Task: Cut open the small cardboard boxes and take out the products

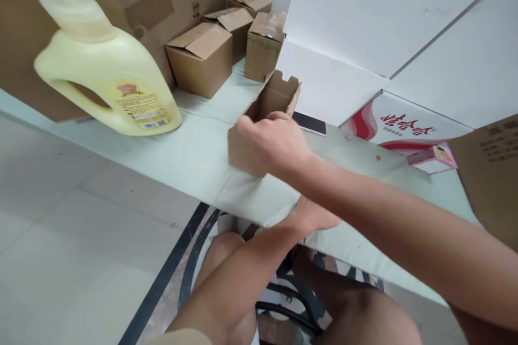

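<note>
**Open box at the table's near edge: risk notes**

We saw a yellow bottle [106, 82] near the left end of the table [198, 157], looking tilted. We judged that a knock to the table could roll it off the near edge. Sealed cartons [201, 57] stood along the far edge, well apart from the hands.

The small open box [275, 95] sat just inside the near edge. The right hand [270, 143] gripped it from above, fingers curled and pressed together over its wall. We judged that too hard a squeeze could buckle the thin card, and a tug toward the body could drag it off the edge.

The left hand [316, 216] was at the near edge below; its fingers were hidden, so we could not tell their state.

A phone [309, 122] lay just beside the box and could get swept by it. A red-and-white carton [404, 125], a pink pack [433, 157] and a brown carton [490, 172] filled the right end.

The tabletop was pale and smooth. The floor [73, 248] was light tile with a dark stripe, and white panels [364, 16] stood behind.
</note>
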A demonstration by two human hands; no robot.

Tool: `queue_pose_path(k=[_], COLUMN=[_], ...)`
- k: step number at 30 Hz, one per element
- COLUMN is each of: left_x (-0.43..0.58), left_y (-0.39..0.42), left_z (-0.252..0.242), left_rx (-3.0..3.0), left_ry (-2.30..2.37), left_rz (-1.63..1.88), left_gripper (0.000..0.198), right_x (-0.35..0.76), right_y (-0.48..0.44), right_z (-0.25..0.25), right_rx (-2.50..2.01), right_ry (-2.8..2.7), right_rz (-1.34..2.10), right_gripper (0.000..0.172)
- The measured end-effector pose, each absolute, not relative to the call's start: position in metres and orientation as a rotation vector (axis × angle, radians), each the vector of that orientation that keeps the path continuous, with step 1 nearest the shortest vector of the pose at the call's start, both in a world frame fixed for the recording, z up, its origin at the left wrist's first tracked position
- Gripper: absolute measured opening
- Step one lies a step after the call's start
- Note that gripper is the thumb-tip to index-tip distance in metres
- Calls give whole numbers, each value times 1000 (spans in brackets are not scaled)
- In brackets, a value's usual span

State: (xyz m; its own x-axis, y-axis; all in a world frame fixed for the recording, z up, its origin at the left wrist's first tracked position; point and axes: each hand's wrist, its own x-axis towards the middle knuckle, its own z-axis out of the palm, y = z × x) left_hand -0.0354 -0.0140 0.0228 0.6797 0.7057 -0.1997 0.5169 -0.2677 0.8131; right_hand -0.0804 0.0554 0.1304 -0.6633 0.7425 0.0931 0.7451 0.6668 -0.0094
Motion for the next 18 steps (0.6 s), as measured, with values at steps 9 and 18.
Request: queue_pose_path(k=[9,18], left_x=[-18,0], left_y=[-21,-10], left_z=[12,2], left_rx=[2181,2189], left_ry=[740,771], left_rz=[29,92], left_gripper=[32,31], right_x=[163,322], right_y=[-22,-152], right_z=[162,133], right_rx=[-1829,-2267], right_ry=[-1852,-1086], right_rz=[-422,-428], right_gripper=[20,14])
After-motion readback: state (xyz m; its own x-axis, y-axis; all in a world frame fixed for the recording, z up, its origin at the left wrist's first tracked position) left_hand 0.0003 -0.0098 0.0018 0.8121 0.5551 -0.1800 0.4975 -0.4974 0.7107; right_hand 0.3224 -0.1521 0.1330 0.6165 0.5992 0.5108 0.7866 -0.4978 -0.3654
